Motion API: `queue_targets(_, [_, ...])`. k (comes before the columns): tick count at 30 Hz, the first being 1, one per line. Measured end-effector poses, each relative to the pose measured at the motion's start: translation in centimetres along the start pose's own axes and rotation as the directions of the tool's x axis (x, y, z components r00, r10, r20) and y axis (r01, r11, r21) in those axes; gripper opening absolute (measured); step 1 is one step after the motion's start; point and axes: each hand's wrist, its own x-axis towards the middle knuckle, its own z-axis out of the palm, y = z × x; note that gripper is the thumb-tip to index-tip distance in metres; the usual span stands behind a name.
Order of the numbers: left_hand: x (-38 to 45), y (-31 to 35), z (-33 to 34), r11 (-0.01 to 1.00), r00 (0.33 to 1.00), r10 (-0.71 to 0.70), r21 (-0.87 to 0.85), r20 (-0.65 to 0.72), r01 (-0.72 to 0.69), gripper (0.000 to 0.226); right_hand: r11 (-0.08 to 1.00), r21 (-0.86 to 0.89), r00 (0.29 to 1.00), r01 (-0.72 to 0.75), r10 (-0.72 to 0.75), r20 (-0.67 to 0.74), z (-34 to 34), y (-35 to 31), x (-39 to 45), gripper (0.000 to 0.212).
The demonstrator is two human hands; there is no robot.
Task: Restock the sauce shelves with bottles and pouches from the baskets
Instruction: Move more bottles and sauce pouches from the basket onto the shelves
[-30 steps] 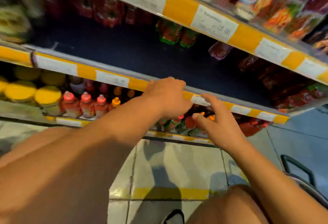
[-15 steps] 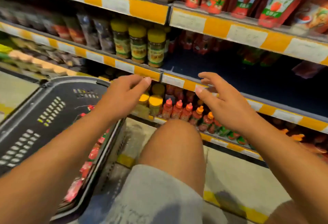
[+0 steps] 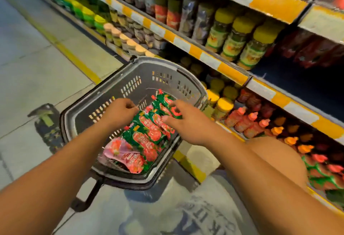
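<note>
Pouches [image 3: 149, 134] fill the basket [image 3: 167, 70] (far end bare).

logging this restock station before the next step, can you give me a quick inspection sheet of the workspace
surface: pale tiled floor with a yellow line.
job's things: grey basket on the floor; green-and-red pouches piled in it, pink pouch at the near end.
clutter: nothing seen.
hands: left hand over the basket, fingers curled, nothing visibly held; right hand fingers extended onto the green pouches.
cables: nothing seen.
surroundings: yellow-edged shelves hold yellow-lidded jars and red squeeze bottles.
</note>
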Motion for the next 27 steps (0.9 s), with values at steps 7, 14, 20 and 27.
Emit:
queue_targets(7, [1.1,-6.5,5.4,0.889,0.887,-0.443,-0.065,0.129,0.453,0.025,0.988,0.155,0.999,0.023,-0.015,-0.051,5.8,-0.2,1.5,0.053])
queue_targets(14, [1.3,-8.2,6.7,0.847,0.847,-0.531,0.0,-0.002,0.531,0.025,0.966,0.249,0.992,-0.067,0.09,-0.083,3.8,4.4,2.9,0.045])
queue_targets(20, [0.8,-7.1,6.8,0.852,0.853,-0.519,0.049,-0.05,0.522,0.019,0.961,0.272,0.994,-0.047,0.072,-0.083,4.1,5.1,3.5,0.043])
queue_targets(27, [0.0,-6.1,6.7,0.87,0.859,-0.493,-0.045,-0.139,0.492,0.029,0.958,0.288,0.997,-0.018,0.04,-0.071,4.6,4.8,3.8,0.043])
